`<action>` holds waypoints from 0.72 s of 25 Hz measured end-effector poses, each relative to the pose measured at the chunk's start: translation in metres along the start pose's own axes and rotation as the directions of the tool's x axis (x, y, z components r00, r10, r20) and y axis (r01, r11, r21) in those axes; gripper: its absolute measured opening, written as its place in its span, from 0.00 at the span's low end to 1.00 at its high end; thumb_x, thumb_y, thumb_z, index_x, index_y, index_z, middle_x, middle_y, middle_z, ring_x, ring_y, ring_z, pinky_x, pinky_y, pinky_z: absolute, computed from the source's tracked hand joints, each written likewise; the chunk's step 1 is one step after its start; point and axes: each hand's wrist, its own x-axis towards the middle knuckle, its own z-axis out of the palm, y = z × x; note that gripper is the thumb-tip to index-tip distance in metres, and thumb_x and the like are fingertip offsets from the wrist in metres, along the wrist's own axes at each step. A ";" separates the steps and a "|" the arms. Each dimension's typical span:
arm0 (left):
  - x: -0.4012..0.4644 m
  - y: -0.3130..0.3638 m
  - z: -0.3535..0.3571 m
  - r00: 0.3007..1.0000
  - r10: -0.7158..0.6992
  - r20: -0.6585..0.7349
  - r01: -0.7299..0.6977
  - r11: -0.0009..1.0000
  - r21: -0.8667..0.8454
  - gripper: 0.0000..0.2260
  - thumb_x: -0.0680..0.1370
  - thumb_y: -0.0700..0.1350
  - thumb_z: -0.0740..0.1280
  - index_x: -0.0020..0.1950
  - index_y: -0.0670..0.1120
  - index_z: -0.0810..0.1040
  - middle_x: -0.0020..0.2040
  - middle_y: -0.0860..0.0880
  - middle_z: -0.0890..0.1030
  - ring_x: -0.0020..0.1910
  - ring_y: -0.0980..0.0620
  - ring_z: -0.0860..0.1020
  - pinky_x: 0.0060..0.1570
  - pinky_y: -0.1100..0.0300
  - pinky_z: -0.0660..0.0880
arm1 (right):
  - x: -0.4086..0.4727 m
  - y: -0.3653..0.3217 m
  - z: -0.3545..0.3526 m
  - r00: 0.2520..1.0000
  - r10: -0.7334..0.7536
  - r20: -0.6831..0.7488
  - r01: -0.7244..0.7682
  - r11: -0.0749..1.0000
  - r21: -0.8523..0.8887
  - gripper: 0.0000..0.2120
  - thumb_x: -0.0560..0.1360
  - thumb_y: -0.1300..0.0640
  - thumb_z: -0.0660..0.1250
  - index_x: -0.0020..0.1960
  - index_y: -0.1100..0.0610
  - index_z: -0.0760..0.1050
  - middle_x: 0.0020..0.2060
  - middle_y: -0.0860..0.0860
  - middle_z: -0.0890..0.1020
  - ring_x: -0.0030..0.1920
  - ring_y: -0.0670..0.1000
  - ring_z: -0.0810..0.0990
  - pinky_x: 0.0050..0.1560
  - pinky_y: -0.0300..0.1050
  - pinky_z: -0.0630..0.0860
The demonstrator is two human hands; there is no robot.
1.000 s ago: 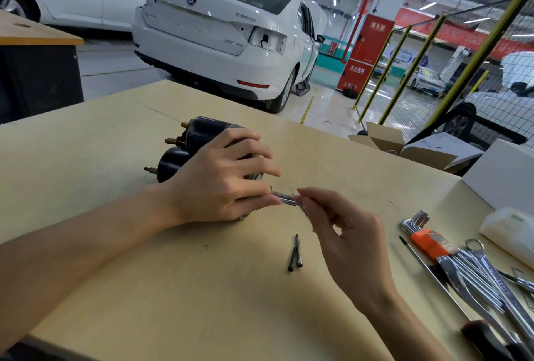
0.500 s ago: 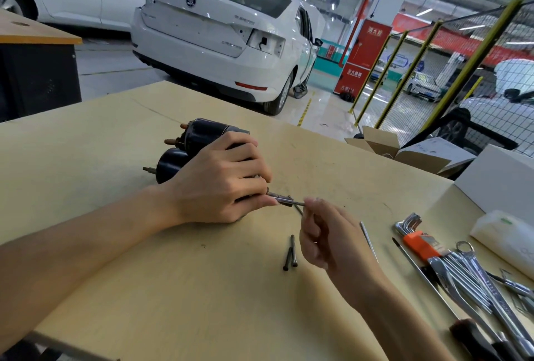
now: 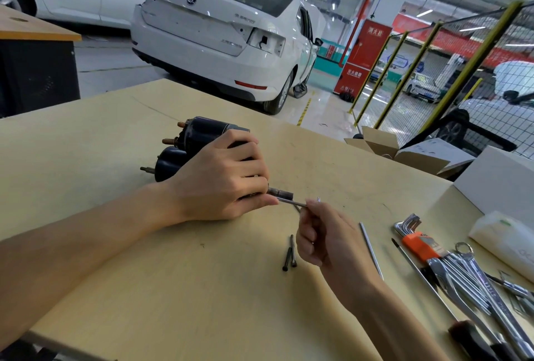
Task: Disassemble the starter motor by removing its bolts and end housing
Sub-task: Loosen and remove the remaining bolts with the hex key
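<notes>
The black starter motor (image 3: 187, 146) lies on the pale wooden table (image 3: 101, 158), its copper terminals pointing left. My left hand (image 3: 222, 184) grips its near end, which it mostly hides. A long thin silver bolt (image 3: 291, 202) sticks out of that end toward the right. My right hand (image 3: 326, 236) pinches the bolt's free end between thumb and fingertips. Two dark bolts (image 3: 290, 252) lie side by side on the table just below my right hand. Another long silver bolt (image 3: 371, 249) lies to the right of that hand.
An orange-handled hex key set (image 3: 416, 240), several chrome wrenches (image 3: 476, 282) and a long thin screwdriver (image 3: 424, 279) lie at the right. A plastic bag (image 3: 502, 233), a white box (image 3: 500, 181) and an open cardboard box (image 3: 404, 149) sit beyond them. White cars stand behind the table.
My right hand has drawn back from the motor toward the right, pulling the long silver bolt further out. My left hand has stayed on the motor.
</notes>
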 end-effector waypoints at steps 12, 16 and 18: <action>0.007 -0.007 -0.012 0.988 -0.085 0.130 0.086 0.996 -0.003 0.17 0.75 0.64 0.70 0.42 0.52 0.86 0.49 0.54 0.84 0.58 0.45 0.79 0.58 0.47 0.71 | 0.004 0.001 0.002 0.995 0.047 0.090 -0.056 0.993 0.101 0.21 0.81 0.56 0.56 0.33 0.57 0.77 0.27 0.51 0.70 0.24 0.47 0.65 0.22 0.38 0.59; 0.008 -0.008 -0.014 0.990 -0.092 0.111 0.097 0.994 -0.041 0.14 0.77 0.62 0.70 0.41 0.55 0.86 0.45 0.57 0.84 0.55 0.46 0.79 0.57 0.49 0.70 | 0.002 0.003 0.006 0.998 -0.028 0.064 0.025 0.998 0.051 0.23 0.83 0.56 0.56 0.34 0.55 0.80 0.28 0.52 0.72 0.27 0.48 0.69 0.26 0.38 0.66; 0.007 -0.007 -0.014 0.990 -0.090 0.110 0.096 0.994 -0.046 0.13 0.76 0.62 0.70 0.40 0.55 0.86 0.44 0.58 0.84 0.55 0.47 0.79 0.56 0.49 0.69 | 0.001 0.005 0.006 0.997 -0.047 0.067 0.044 0.998 0.042 0.21 0.84 0.55 0.55 0.37 0.57 0.80 0.29 0.52 0.73 0.29 0.48 0.70 0.28 0.39 0.67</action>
